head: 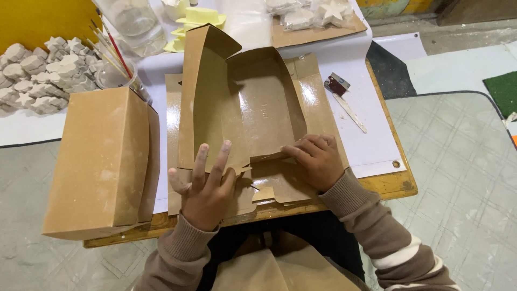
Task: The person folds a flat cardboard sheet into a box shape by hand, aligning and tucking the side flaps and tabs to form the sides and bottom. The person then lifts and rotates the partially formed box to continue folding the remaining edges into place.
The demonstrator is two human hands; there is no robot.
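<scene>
A flat brown cardboard box blank (253,108) lies partly folded on a small wooden table (396,186), its left wall standing up and a far flap bent over. My left hand (202,186) rests on the near left flaps with fingers spread and holds nothing. My right hand (315,159) presses down with bent fingers on the near wall's tab, close to the middle of the front edge. Both wrists wear brown knit sleeves.
A folded closed cardboard box (99,161) stands at the left. Behind it are a jar of paintbrushes (113,64), a heap of white plaster shapes (37,75), a clear jar (134,24), yellow foam pieces (199,19) and a scraper (342,97) on white sheet.
</scene>
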